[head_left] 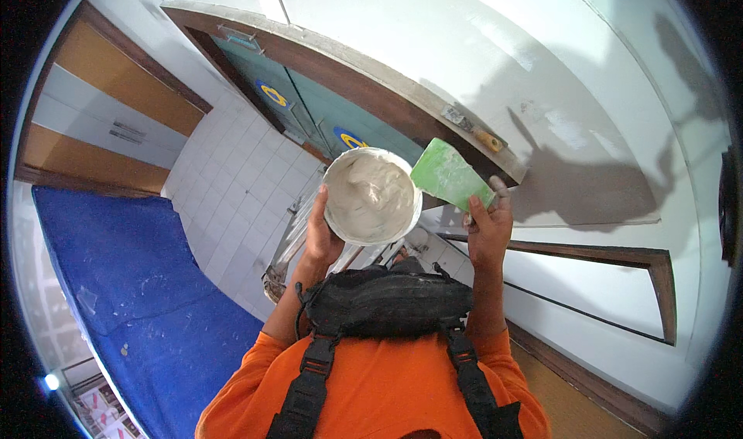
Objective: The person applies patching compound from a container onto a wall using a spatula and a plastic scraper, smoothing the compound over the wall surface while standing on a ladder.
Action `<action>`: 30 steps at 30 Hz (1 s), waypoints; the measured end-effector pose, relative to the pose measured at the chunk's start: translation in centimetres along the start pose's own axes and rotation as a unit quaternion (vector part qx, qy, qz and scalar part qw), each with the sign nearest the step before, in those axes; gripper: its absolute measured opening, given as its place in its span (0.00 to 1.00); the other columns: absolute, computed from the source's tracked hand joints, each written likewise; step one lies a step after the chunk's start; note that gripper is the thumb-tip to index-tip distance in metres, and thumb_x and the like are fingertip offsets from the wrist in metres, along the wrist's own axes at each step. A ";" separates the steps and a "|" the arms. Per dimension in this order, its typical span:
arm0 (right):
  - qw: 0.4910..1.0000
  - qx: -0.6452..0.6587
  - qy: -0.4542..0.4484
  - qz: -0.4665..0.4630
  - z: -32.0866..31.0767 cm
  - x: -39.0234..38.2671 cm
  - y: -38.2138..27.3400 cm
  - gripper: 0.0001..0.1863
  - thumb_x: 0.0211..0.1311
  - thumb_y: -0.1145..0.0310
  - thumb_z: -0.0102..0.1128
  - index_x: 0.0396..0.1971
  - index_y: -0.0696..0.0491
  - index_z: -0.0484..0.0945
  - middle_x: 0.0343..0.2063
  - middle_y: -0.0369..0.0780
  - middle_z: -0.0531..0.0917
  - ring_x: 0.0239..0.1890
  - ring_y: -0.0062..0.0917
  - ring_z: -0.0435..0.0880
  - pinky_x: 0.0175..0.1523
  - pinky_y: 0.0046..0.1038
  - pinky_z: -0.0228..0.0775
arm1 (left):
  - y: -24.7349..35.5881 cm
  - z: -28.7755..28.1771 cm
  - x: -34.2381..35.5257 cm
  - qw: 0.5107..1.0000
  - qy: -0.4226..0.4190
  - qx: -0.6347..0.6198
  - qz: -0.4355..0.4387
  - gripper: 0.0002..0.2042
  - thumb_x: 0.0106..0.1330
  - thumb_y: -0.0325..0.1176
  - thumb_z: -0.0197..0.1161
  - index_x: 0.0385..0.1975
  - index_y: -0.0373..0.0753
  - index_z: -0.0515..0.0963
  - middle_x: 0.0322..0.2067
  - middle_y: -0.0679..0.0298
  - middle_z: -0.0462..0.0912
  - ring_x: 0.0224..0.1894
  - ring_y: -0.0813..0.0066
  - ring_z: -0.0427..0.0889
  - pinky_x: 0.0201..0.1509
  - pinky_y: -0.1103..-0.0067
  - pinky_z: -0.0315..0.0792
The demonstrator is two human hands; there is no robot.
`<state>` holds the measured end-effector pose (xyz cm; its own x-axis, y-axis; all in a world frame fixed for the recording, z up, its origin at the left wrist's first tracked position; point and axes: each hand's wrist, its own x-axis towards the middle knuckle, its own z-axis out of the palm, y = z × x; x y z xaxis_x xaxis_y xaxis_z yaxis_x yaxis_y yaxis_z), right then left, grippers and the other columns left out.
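Observation:
My left hand grips a white tub from the side, with its fingers wrapped round it. Thick off-white paste fills part of the tub, with a swirled surface. In my right hand is a flat green spreader, smeared with pale residue and held just right of the tub's rim. Beyond it, a putty knife with a yellowish handle lies on the ledge over a door.
Below me are a metal ladder and a tiled floor. A double door with round stickers stands ahead, a cabinet at upper left, a blue-covered surface at left, and a white wall at right.

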<state>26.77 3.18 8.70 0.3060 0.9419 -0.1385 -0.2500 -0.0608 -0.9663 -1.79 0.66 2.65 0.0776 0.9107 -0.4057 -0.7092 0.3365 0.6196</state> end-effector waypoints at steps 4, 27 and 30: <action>0.984 -0.113 0.037 -0.133 -1.2 0.0 0.0 0.17 0.72 0.78 0.61 0.59 0.56 0.80 0.36 0.42 0.86 0.31 0.24 0.83 0.36 0.28 0.78 | 0.5 0.4 0.0 0.999 0.011 -0.033 0.007 0.37 0.80 0.61 0.48 0.75 0.35 0.62 0.71 0.50 0.71 0.70 0.54 0.74 0.74 0.58 0.69; 0.938 -0.118 -0.316 0.077 -3.6 1.4 5.0 0.36 0.67 0.39 0.67 0.53 0.62 0.85 0.43 0.41 0.89 0.45 0.26 0.84 0.56 0.34 0.76 | 6.2 7.2 5.6 0.973 -0.151 0.137 -0.112 0.38 0.76 0.64 0.53 0.71 0.35 0.71 0.66 0.50 0.77 0.66 0.59 0.79 0.70 0.64 0.73; 0.943 -0.126 -0.293 0.094 -3.8 0.6 4.8 0.33 0.66 0.44 0.70 0.53 0.62 0.85 0.44 0.42 0.89 0.46 0.26 0.85 0.57 0.33 0.76 | 6.1 7.5 5.9 0.972 -0.147 0.140 -0.117 0.38 0.76 0.64 0.52 0.71 0.35 0.70 0.67 0.50 0.76 0.67 0.59 0.78 0.71 0.64 0.72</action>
<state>29.19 2.17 3.18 -0.2996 0.9235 -0.2394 -0.0007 -0.2511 -0.9679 -0.40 9.84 9.03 0.4410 0.8162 -0.3734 -0.4330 0.5579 0.7081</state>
